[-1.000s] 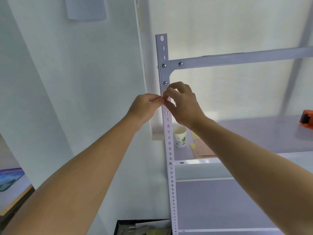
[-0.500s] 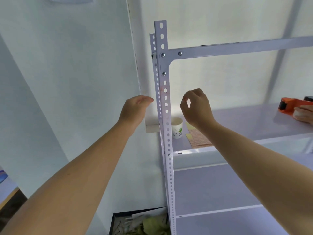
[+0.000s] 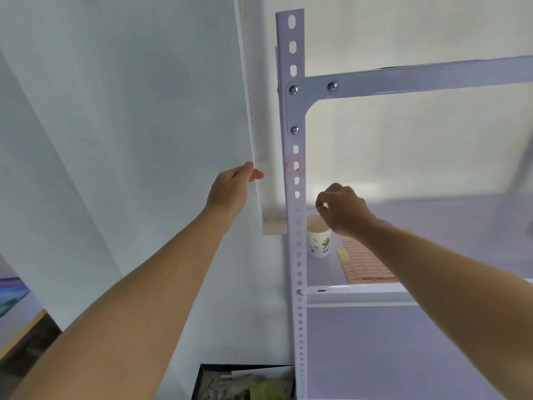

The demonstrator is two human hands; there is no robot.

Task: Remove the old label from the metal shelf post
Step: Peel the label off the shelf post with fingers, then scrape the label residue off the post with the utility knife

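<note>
My left hand (image 3: 232, 189) hangs slack beside the post (image 3: 298, 255). My right hand (image 3: 342, 211) fingers (image 3: 324, 197) pinch together, on what I cannot tell. Reddish residue (image 3: 288, 167) marks the post; the sheet (image 3: 366, 264) print is unreadable.

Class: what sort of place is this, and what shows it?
Probably a storeroom or workroom: a white slotted metal shelf post, a sheet of orange labels beside a printed paper cup, and a black bin of paper scraps.
</note>
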